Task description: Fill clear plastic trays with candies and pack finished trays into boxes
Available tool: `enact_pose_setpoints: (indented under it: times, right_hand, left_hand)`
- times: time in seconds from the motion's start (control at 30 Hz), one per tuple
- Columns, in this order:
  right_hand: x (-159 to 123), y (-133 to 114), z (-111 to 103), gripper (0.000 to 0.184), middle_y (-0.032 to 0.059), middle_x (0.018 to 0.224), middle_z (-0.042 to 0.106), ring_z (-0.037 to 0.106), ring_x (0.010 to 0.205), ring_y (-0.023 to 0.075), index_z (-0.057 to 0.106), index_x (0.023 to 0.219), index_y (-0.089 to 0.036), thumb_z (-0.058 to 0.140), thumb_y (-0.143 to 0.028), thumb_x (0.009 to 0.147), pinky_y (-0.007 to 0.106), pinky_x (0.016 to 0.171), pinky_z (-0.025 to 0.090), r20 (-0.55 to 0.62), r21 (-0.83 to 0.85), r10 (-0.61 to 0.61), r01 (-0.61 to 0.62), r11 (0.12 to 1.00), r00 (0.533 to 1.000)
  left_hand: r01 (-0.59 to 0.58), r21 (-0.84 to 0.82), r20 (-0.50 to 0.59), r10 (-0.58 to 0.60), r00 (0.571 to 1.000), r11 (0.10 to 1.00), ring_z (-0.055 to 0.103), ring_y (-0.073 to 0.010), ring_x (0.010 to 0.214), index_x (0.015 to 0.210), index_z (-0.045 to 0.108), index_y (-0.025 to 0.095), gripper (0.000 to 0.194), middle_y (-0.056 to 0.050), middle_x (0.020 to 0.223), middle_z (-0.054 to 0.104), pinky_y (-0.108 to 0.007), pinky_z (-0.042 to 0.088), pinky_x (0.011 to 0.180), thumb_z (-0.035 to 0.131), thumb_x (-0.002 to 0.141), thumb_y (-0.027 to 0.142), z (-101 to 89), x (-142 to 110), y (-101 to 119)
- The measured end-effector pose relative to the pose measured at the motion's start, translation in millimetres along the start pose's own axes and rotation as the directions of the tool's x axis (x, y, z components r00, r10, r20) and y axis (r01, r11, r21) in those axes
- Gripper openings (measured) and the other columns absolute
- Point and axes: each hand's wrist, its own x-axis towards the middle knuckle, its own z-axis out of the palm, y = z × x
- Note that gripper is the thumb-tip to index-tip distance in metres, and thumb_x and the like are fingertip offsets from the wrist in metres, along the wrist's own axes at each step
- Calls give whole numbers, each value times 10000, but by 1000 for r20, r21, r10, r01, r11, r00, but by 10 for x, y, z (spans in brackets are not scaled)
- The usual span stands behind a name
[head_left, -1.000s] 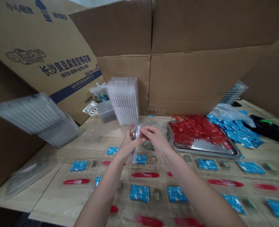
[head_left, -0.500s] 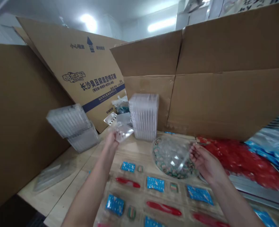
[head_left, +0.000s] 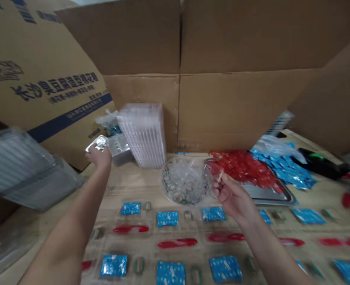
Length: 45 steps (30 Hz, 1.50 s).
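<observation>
My left hand (head_left: pixel 100 156) reaches to the far left and rests its closed fingers on a clear plastic tray (head_left: pixel 97 143) lying beside a grey box (head_left: pixel 120 148). My right hand (head_left: pixel 232 196) is held over the table, pinching a clear plastic tray (head_left: pixel 214 173) next to a round clear bowl (head_left: pixel 184 183) full of small wrapped pieces. In front of both arms, clear trays (head_left: pixel 169 229) lie in rows on the wooden table (head_left: pixel 124 184), filled with blue packets, red sticks and small striped pieces.
A tall stack of clear trays (head_left: pixel 143 134) stands behind the bowl. More stacked trays (head_left: pixel 20 168) lean at the left. A metal tray of red candies (head_left: pixel 252 170) and a pile of blue packets (head_left: pixel 284 168) sit at the right. Cardboard walls (head_left: pixel 237 107) close in the back and sides.
My two hands were together above the bowl a second ago and have separated. The left one carried a clear tray to the far left; the right one stayed by the bowl with another.
</observation>
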Motion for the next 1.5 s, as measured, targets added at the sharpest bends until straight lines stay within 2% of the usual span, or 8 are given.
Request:
enact_pose_setpoints:
  times: [0.1,0.33,0.5,0.63,0.73,0.93,1.17,1.5]
  right_hand:
    - [-256,-89,106,166,-9,688,514,506,633,123,570,692,-232,666,-367,688,247,559,432,21,-54,-123,124,991,992]
    - [-922,-33,-64,205,15,707,557,533,645,154,570,698,-241,617,-439,727,299,603,455,140,-113,-53,69,991,989]
    - [-1298,-69,-1001,221,39,869,631,574,831,198,626,850,-252,659,-411,700,343,773,458,-176,-483,-216,107,869,960]
    - [-1561,-49,-1714,220,46,842,642,580,798,202,643,838,-244,639,-422,709,331,729,463,-269,-615,-222,10,788,937]
    - [-1453,-23,-1958,219,55,820,649,583,764,211,655,796,-227,621,-426,710,331,689,457,-141,-752,-194,23,659,971]
    - [-144,-501,-2029,256,77,869,657,574,859,211,663,829,-181,467,-344,813,310,782,413,-66,-997,-345,-46,66,936]
    - [1029,-674,-1941,514,239,1156,517,454,1117,343,574,1140,-110,415,-494,838,457,882,348,-291,-944,-402,-329,-27,868]
    - [1223,-470,-1852,611,240,1222,443,415,1159,367,435,1231,-92,450,-537,813,478,897,344,-353,-900,-333,-415,-136,874]
  left_hand:
    - [-66,-157,195,97,976,985,520,-198,1006,1104,529,156,315,-53,1050,569,-324,419,879,544,814,280,-43,-828,28]
    - [598,-224,912,-51,407,769,627,-239,875,1239,492,251,545,-106,1058,626,-416,485,790,647,729,363,-97,-2664,296]
    - [-37,-287,718,241,653,957,577,-249,1019,960,689,288,209,-52,1034,662,-420,386,963,603,770,263,-192,-3019,367]
    - [-568,-276,832,489,263,775,464,-237,1196,1161,582,336,387,-25,1219,590,-459,281,1039,440,854,149,-148,-3549,285]
    - [-719,-245,869,476,134,650,442,-252,1217,1235,512,311,486,-33,1278,543,-526,216,1061,431,811,86,-76,-3861,234]
    - [-808,-206,856,501,124,552,496,-273,1160,1208,520,321,458,-52,1216,585,-572,266,1030,495,779,164,-85,-3918,104]
    - [-659,-153,849,439,294,737,545,-203,1092,1067,607,274,319,-58,1174,599,-355,447,921,431,835,143,840,-3623,492]
    - [-814,120,976,82,202,568,642,-306,879,780,690,82,225,-207,841,673,-423,489,759,470,748,43,2262,-3062,1012]
